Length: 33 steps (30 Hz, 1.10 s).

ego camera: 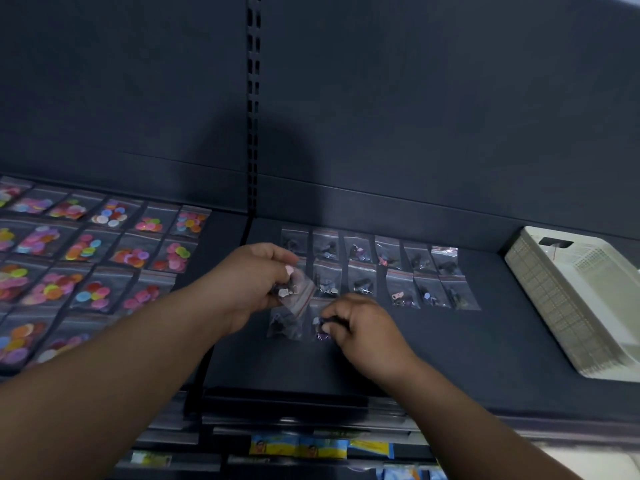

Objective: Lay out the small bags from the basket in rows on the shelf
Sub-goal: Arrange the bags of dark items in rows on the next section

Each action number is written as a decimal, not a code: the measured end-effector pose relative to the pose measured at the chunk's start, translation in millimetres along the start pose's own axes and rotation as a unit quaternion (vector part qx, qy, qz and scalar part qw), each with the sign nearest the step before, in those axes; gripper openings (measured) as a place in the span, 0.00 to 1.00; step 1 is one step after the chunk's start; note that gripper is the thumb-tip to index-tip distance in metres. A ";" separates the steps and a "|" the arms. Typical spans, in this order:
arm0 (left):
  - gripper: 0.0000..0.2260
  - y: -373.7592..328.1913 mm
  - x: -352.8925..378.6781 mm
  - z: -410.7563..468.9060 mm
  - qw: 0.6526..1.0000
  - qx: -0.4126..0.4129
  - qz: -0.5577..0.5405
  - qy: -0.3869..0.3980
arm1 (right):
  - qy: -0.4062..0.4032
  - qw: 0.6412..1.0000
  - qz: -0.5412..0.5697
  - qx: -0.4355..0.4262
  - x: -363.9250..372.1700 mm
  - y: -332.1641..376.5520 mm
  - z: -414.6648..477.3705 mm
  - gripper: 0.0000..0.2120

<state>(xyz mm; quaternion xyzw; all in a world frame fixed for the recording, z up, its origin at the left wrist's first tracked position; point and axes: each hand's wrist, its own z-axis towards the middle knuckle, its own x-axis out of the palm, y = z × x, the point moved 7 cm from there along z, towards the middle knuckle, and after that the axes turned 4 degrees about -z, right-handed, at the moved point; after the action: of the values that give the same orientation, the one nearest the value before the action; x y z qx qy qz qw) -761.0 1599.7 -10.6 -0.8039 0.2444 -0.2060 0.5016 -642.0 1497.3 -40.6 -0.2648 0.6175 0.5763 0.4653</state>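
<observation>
Small clear zip bags (pixel 401 268) with dark bits inside lie in two rows on the dark shelf (pixel 485 341). A third row begins below them with one bag (pixel 282 323) lying flat. My left hand (pixel 258 282) grips a bunch of small bags (pixel 299 289) just above the shelf. My right hand (pixel 360 327) pinches another bag (pixel 320 327) against the shelf beside the flat one. The white basket (pixel 568 306) stands at the right end of the shelf.
Bags of coloured round pieces (pixel 93 247) cover the left shelf section in rows. A slotted upright (pixel 252 98) divides the two sections. Below the shelf edge, lower shelves hold packets (pixel 298 446). Bare shelf lies between the bags and the basket.
</observation>
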 end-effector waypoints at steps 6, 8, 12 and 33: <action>0.08 -7.7 16.0 -3.5 0.998 0.039 -0.052 0.024 | -0.034 0.889 0.418 0.183 -15.1 2.3 -1.4 0.09; 0.08 -8.1 26.2 -5.4 0.995 0.046 -0.083 0.042 | 0.025 0.842 0.498 0.208 -10.8 12.2 -2.0 0.05; 0.04 -2.4 33.7 -1.8 0.998 0.048 -0.012 0.034 | 0.009 0.801 0.552 0.230 -20.7 9.6 -1.8 0.05; 0.09 12.4 54.3 4.1 0.998 -0.009 0.010 0.057 | 0.045 0.828 0.501 0.248 -29.3 -15.2 -20.2 0.13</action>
<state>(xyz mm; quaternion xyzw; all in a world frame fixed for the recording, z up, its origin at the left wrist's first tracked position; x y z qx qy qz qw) -717.7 1565.4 -18.9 -0.7928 0.2823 -0.2445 0.4816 -621.8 1468.9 -23.9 0.1794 0.8079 0.5450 0.1347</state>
